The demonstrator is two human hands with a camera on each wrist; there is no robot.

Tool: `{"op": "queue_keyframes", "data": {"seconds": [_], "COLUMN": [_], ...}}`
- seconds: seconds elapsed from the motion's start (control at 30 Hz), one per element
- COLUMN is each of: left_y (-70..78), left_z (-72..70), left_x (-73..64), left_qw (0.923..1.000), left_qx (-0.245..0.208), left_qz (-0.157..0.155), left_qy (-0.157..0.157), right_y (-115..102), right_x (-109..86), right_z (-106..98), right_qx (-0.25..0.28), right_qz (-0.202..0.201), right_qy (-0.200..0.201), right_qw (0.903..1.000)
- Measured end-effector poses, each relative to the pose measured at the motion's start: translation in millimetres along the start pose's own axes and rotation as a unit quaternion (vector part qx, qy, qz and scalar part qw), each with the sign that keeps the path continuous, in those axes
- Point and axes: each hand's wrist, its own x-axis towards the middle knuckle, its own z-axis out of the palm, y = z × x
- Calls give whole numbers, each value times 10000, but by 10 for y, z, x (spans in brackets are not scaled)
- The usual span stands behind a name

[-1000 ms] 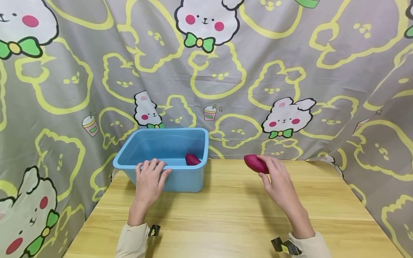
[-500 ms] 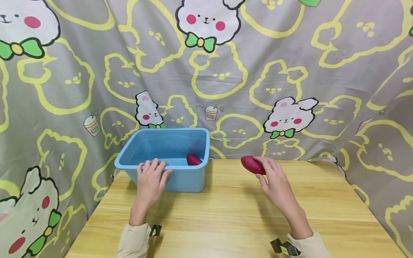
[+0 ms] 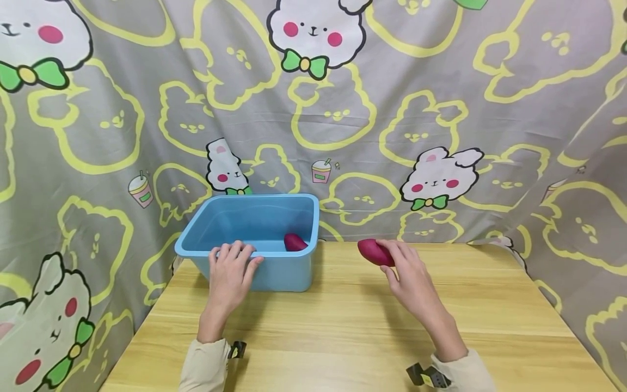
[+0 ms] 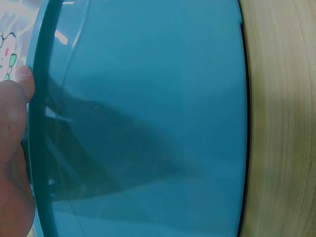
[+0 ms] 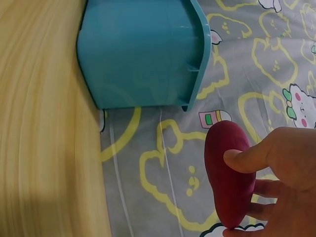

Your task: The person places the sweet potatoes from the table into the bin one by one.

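Note:
My right hand [image 3: 410, 276] holds a purple-red sweet potato [image 3: 373, 252] above the table, to the right of the blue plastic bin [image 3: 281, 275]. In the right wrist view the thumb presses on one side of the sweet potato [image 5: 228, 177], with the fingers behind it. My left hand [image 3: 229, 280] grips the bin's near rim, its fingers hooked over the edge and the thumb outside. Part of that hand [image 4: 14, 163] shows at the rim in the left wrist view. A second sweet potato [image 3: 295, 243] lies inside the bin at its right end, partly hidden by the front wall.
The bin stands at the back left of a wooden table [image 3: 343, 326]. Behind and beside the table hangs a grey curtain [image 3: 338, 114] printed with rabbits and yellow outlines. Dark wrist cameras sit at both sleeves.
The right hand has carried its sweet potato a little to the left, towards the bin. The left hand keeps its grip on the rim, and the bin stays in place.

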Motion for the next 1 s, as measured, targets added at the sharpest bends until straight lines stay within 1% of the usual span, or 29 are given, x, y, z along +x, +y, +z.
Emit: {"op": "queue_keyframes", "data": {"seconds": [0.3, 0.53, 0.73, 1.0], "left_y": [5, 14, 5, -1], "left_z": [-13, -17, -16, -19], "left_x": [-7, -4, -5, -2], "left_qw": [10000, 10000, 10000, 10000], "left_qx": [0, 17, 14, -28], "left_qz": [2, -63, -38, -23], "left_qy": [-8, -47, -25, 6], "right_y": [-53, -124, -166, -220], "right_x": [19, 76, 112, 178], "right_z": [45, 55, 66, 74], "right_qx": [35, 106, 100, 109], "right_qz": [-30, -143, -195, -346], "right_qy": [-66, -30, -66, -4], "right_qw": [10000, 9998, 9997, 9993]}}
